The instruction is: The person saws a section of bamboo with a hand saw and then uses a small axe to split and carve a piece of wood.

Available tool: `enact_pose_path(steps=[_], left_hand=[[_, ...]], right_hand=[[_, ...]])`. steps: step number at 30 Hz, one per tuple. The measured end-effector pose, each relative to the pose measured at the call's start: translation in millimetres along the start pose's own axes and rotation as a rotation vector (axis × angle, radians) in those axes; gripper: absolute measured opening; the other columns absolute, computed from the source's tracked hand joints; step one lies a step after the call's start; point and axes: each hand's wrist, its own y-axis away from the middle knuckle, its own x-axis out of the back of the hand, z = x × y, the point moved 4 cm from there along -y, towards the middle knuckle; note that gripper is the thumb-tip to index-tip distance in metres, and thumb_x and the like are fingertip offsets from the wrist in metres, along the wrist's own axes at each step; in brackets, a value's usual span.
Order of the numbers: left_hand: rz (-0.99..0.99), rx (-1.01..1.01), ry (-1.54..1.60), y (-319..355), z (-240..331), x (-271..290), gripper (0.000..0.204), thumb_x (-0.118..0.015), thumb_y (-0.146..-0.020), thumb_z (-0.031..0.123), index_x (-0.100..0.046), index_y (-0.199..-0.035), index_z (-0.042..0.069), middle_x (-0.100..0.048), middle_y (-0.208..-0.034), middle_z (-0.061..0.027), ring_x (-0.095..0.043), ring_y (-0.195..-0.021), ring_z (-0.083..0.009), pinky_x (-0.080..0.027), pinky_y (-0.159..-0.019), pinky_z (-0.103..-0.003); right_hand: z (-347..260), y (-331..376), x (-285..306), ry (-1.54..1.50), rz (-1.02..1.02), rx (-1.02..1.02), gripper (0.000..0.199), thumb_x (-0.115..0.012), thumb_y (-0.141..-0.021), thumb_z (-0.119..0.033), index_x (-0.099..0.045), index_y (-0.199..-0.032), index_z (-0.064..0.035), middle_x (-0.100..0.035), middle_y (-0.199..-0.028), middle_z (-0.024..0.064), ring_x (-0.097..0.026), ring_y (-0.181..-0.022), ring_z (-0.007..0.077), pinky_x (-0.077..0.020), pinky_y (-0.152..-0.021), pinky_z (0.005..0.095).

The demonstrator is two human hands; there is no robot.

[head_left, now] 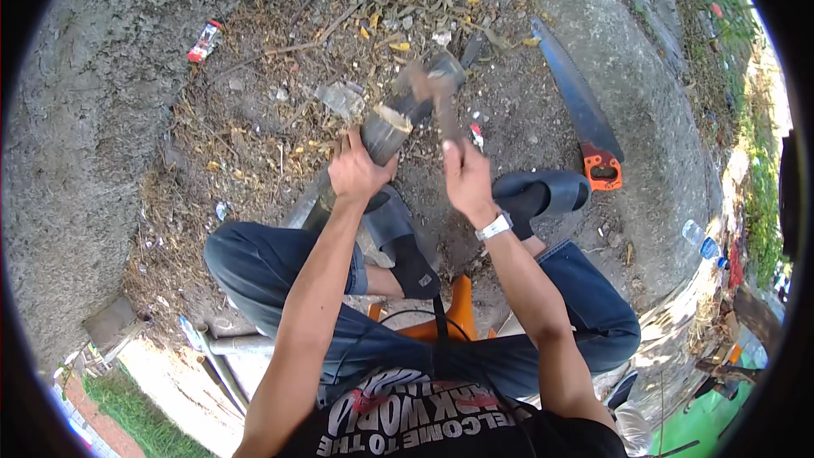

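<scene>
My left hand (365, 173) is wrapped round a thick grey wooden pole (383, 137), close to its pale, ragged cut end. In my right hand (469, 181) is the wooden handle of a hammer (448, 117). Its head is smeared by motion, so its exact shape does not show. The hammer head is just beyond the pole's cut end, over a dark cylindrical piece; whether it touches anything I cannot tell. Both hands are closed, the right one with a white watch at its wrist.
A handsaw (583, 102) with an orange handle lies to the right, against a concrete slope (653, 153). My sandalled feet (543, 197) flank the work. Dry leaves (407, 0), a red-and-white wrapper (203, 41) and a plastic bottle (704, 237) litter the surroundings. An orange seat (459, 309) is beneath me.
</scene>
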Motion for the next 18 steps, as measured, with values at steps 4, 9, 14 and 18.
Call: enact_pose_path(steps=[4,9,14,18], left_hand=[[-0.055,0.036,0.035,2,0,5,0.092,-0.089,-0.068,0.053,-0.054,-0.136,0.002,-0.073,-0.115,-0.0234,-0.072,-0.107,-0.0404,-0.059,-0.092,-0.05],[-0.214,0.084,0.033,1,-3,5,0.096,-0.089,-0.068,0.054,-0.053,-0.139,0.0,-0.071,-0.12,-0.0233,-0.073,-0.109,-0.0376,-0.06,-0.093,-0.047],[-0.332,0.144,0.019,-8,6,17,0.097,-0.088,-0.069,0.056,-0.053,-0.141,0.001,-0.073,-0.119,-0.0225,-0.074,-0.105,-0.0376,-0.06,-0.095,-0.047],[-0.266,0.088,0.036,-4,-2,16,0.099,-0.089,-0.069,0.057,-0.052,-0.142,0.002,-0.074,-0.115,-0.0228,-0.074,-0.104,-0.0378,-0.06,-0.094,-0.047]], right_hand=[[-82,7,53,-0.462,0.142,0.153,0.042,-0.049,-0.113,-0.041,-0.052,-0.092,-0.0051,-0.051,-0.067,-0.0016,-0.048,-0.057,0.0061,-0.0379,-0.051,0.0241],[-34,55,45,-0.341,-0.005,0.259,0.044,-0.048,-0.113,-0.045,-0.051,-0.099,-0.0027,-0.052,-0.07,0.0025,-0.049,-0.058,0.0077,-0.041,-0.051,0.0249],[-18,85,26,-0.893,-0.232,-0.41,0.049,-0.047,-0.113,-0.05,-0.053,-0.102,-0.0027,-0.052,-0.068,0.0025,-0.05,-0.053,0.0102,-0.0417,-0.048,0.0266],[-35,101,43,-0.874,-0.32,-0.37,0.052,-0.046,-0.113,-0.052,-0.054,-0.103,-0.0021,-0.052,-0.068,0.0049,-0.049,-0.053,0.0114,-0.042,-0.048,0.0272]])
